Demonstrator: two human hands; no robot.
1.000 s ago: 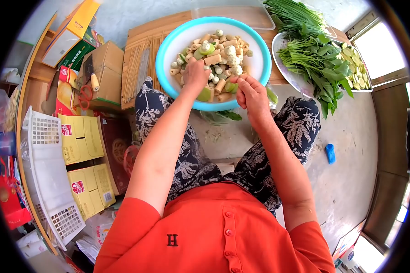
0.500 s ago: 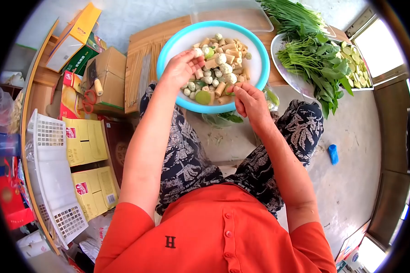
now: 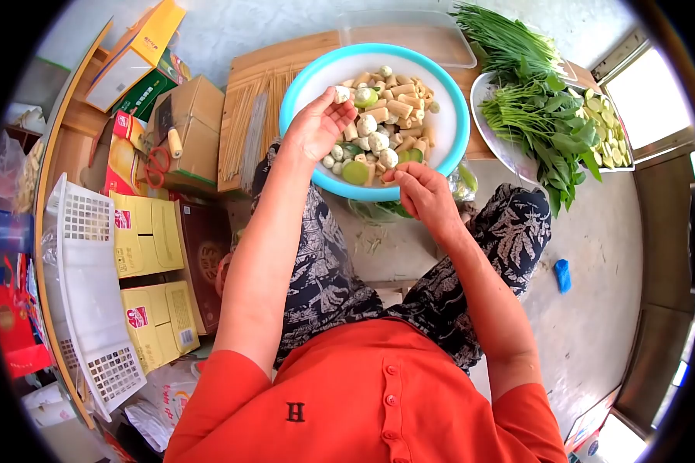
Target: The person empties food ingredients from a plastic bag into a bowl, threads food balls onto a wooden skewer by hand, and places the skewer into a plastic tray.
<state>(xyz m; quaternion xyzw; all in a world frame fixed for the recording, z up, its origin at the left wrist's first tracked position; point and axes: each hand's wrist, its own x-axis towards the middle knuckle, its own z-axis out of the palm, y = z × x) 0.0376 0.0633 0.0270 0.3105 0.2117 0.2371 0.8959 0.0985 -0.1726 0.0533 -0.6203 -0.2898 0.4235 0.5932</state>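
My left hand (image 3: 316, 127) is over the left side of a blue-rimmed white basin (image 3: 457, 116), pinching a whitish, green-speckled food ball (image 3: 341, 94) between thumb and fingertips. At the basin's near right edge, my right hand (image 3: 426, 197) is closed in a pinch around the lower end of a skewer. Three speckled balls (image 3: 378, 141) sit in a row on that skewer, sloping up and left from my fingers; the stick itself is mostly hidden. Below them in the basin lie tan tube-shaped pieces (image 3: 400, 108), more speckled balls and round green slices (image 3: 355, 172).
Thin wooden skewers (image 3: 243, 127) lie on the wooden board left of the basin. To the right are leafy greens (image 3: 548, 127) on a plate and a tray of green slices (image 3: 606, 131). A clear plastic tray (image 3: 409, 35) stands behind. Cartons (image 3: 189, 127) and scissors (image 3: 157, 166) are at left.
My right hand has drawn down toward the basin's near rim, and the skewered balls have moved with it. My left hand still pinches its ball. The whole view has shifted slightly.
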